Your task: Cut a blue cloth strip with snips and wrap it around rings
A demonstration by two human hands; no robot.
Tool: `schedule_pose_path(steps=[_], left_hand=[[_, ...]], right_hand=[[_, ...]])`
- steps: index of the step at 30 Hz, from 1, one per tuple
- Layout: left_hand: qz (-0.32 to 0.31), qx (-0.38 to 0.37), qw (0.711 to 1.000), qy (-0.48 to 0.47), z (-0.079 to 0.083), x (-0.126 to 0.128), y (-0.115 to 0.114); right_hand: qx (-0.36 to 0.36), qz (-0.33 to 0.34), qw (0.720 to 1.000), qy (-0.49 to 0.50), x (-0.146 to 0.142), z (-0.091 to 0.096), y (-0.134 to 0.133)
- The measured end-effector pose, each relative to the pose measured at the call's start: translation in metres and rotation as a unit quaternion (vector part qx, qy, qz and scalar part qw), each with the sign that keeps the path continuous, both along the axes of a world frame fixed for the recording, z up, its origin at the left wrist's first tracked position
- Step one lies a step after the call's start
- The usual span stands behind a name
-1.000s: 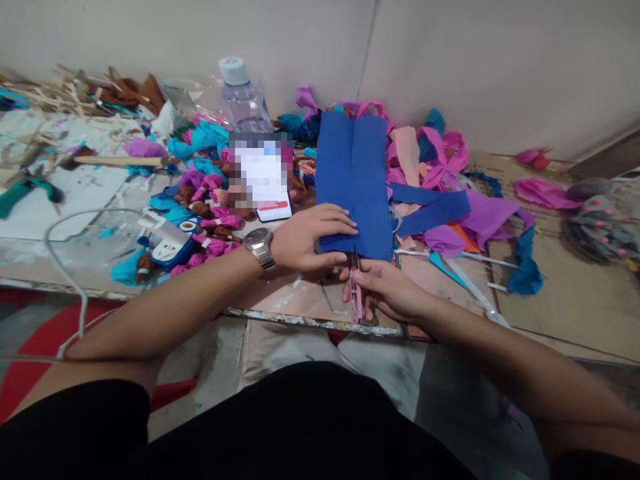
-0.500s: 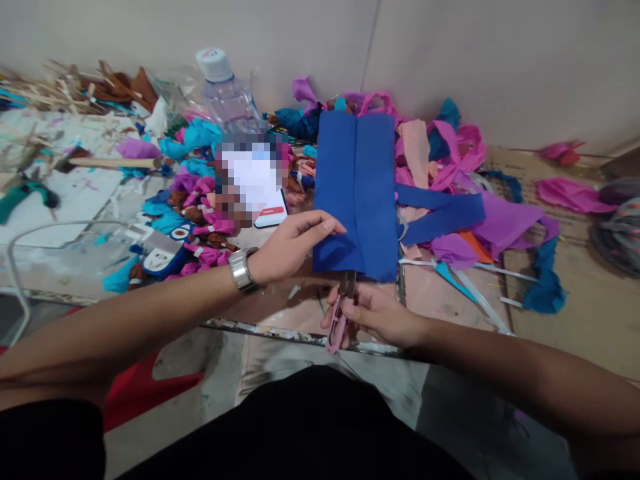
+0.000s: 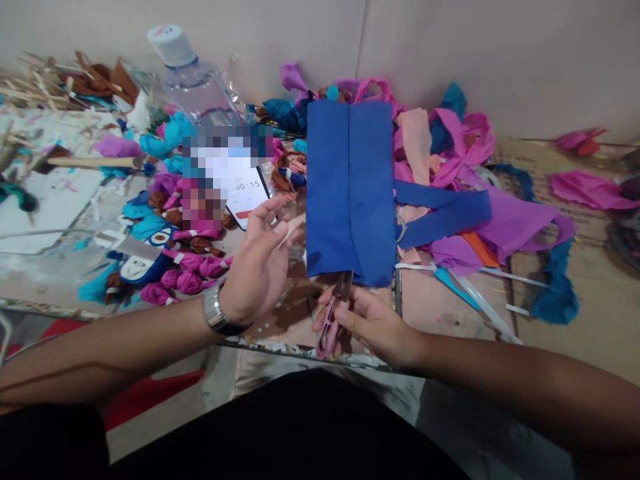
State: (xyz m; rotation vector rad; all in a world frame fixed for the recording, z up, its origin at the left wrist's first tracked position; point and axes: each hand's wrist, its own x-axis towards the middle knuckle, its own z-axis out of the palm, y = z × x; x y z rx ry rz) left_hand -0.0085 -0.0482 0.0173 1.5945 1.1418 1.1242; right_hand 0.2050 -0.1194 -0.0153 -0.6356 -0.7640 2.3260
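Observation:
Pink-handled scissors (image 3: 327, 333) are in my right hand (image 3: 373, 320), its fingers closed around the handles. Their metal blades point away from me and meet the near edge of a blue sheet (image 3: 327, 193), where a seam or cut line runs up its length. It cannot be told whether the sheet is fabric or paper. My left hand (image 3: 260, 267), with a metal watch (image 3: 217, 310) on the wrist, is raised just left of the sheet, fingers apart and holding nothing that I can make out. A folded blue strip (image 3: 445, 210) lies right of the sheet.
A phone (image 3: 245, 190) showing a timer lies beyond my left hand, near a clear bottle (image 3: 200, 90). Bundled coloured pieces (image 3: 190, 267) lie to the left. Pink and purple scraps (image 3: 520, 220) spread rightward onto cardboard (image 3: 550, 253). The table's near edge (image 3: 300, 350) runs close to my lap.
My left hand has come off the blue sheet and moved left, its fingers opening. The scissors stay at the sheet's near edge in my right hand. The camera view has shifted slightly.

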Motion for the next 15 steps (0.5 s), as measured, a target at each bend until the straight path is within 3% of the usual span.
schedule_pose_path(steps=[4, 9, 11, 15], left_hand=[[-0.099, -0.173, 0.976, -0.086, 0.005, -0.005, -0.022], [-0.153, -0.398, 0.867, -0.258, 0.015, 0.011, -0.051], [-0.199, -0.455, 0.821, -0.282, 0.016, 0.021, -0.051], [-0.221, -0.479, 0.793, -0.304, 0.012, 0.034, -0.036]], right_hand=[[0.017, -0.003, 1.000, 0.002, -0.001, 0.002, 0.000], [0.042, -0.005, 0.999, -0.004, 0.000, 0.003, 0.002], [0.054, 0.003, 0.998, -0.013, 0.001, 0.004, 0.003], [0.065, 0.003, 0.998, -0.024, 0.003, 0.007, 0.002]])
